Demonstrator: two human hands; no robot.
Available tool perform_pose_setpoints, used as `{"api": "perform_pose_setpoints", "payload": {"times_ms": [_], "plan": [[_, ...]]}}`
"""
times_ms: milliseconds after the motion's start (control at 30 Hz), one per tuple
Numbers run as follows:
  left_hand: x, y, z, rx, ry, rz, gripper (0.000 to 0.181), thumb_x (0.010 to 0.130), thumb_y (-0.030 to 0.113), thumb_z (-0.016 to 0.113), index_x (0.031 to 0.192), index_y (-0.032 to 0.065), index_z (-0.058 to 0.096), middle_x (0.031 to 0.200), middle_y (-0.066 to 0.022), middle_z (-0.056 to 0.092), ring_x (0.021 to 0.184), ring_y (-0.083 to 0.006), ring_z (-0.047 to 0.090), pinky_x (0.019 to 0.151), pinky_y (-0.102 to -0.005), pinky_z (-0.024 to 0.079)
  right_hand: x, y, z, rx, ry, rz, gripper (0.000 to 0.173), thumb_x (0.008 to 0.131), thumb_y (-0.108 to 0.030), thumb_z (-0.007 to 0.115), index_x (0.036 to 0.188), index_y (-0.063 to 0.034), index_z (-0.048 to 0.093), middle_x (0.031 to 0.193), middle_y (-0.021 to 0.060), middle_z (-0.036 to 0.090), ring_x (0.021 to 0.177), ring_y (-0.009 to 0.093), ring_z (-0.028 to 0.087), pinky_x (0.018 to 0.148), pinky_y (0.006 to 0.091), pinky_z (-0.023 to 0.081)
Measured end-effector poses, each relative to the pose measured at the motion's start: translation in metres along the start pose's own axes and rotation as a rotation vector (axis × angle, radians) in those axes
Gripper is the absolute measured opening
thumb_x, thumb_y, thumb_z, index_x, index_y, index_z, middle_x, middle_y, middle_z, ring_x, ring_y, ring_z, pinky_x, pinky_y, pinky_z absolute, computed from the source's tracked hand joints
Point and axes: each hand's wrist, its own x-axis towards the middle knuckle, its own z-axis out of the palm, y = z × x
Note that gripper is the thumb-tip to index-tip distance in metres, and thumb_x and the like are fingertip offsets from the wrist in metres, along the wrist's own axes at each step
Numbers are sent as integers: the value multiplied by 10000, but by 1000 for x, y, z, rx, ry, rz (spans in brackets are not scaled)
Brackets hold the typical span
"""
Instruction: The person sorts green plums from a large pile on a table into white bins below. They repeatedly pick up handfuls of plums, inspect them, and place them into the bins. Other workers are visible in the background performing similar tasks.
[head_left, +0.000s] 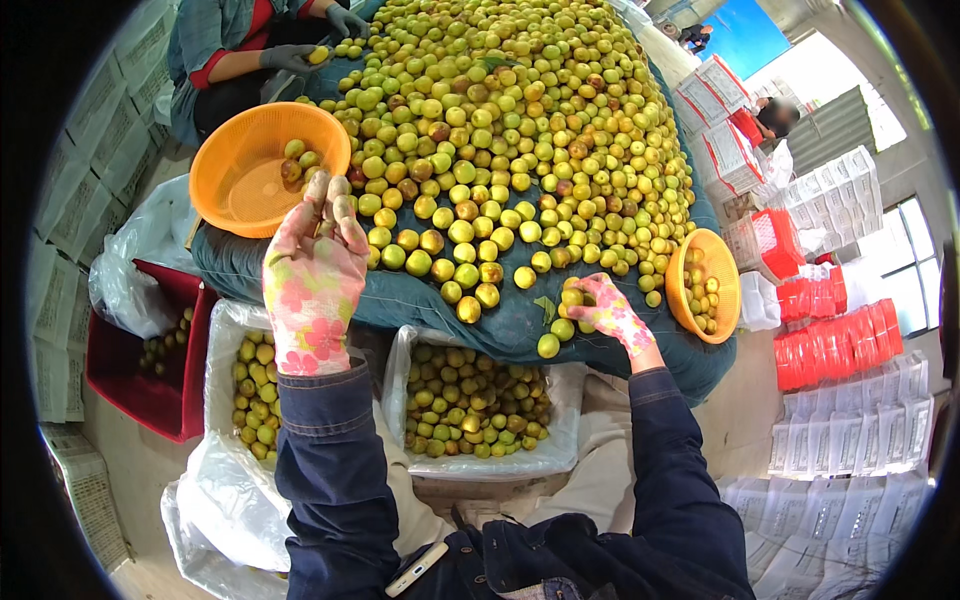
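My left hand (319, 277), in a floral glove, is raised at the near rim of an orange plastic basket (240, 180) with a few round green-yellow fruits inside. Its fingers are bent and hide whatever may lie between them. My right hand (611, 311), gloved alike, has its fingers around a yellow-green fruit (573, 297) near the front edge of the padded table. Several loose fruits and a green leaf (546, 309) lie beside it. A large heap of fruits (510, 135) covers the table beyond both hands.
Lined crates of fruit (480, 471) stand below the table edge, with a dark red bin (142, 390) at left. A second orange basket (724, 300) tilts at the table's right corner. A co-worker's gloved hand (296, 58) holds a fruit. Stacked crates (855, 435) line the right.
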Motion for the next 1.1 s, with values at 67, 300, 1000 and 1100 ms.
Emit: {"api": "perform_pose_setpoints", "payload": {"times_ms": [67, 300, 1000, 1100], "plan": [[0, -1, -1, 4, -4, 4, 384, 1011, 144, 419, 1351, 3, 529, 1345, -137, 566, 1158, -211, 587, 868, -331, 514, -12, 2, -2, -53, -90, -71, 603, 789, -336, 755, 1315, -104, 575, 1300, 147, 494, 1235, 307, 512, 1044, 386, 428], [2, -8, 0, -29, -18, -23, 397, 1001, 144, 445, 1368, 6, 510, 1361, -144, 558, 1092, -211, 603, 877, -342, 519, -30, -19, -5, 361, -244, -95, 336, 844, -210, 712, 1137, -50, 669, 1061, 103, 682, 1030, 230, 644, 915, 352, 492], [-2, -6, 0, -36, -23, -47, 365, 1004, 120, 428, 1324, -22, 531, 1319, -129, 578, 1135, -233, 599, 863, -347, 526, -71, 75, -47, -521, 154, 205, 249, 844, -244, 661, 1065, -135, 696, 1035, 105, 697, 990, 297, 655, 867, 435, 511], [-1, -10, 0, -7, -48, -34, 357, 997, 121, 458, 1312, -25, 542, 1301, -141, 578, 1086, -225, 610, 856, -336, 534, -41, 21, -13, -268, 393, -133, 359, 850, -276, 704, 1188, -160, 666, 1284, 77, 627, 1225, 275, 566, 1039, 383, 450]]}}
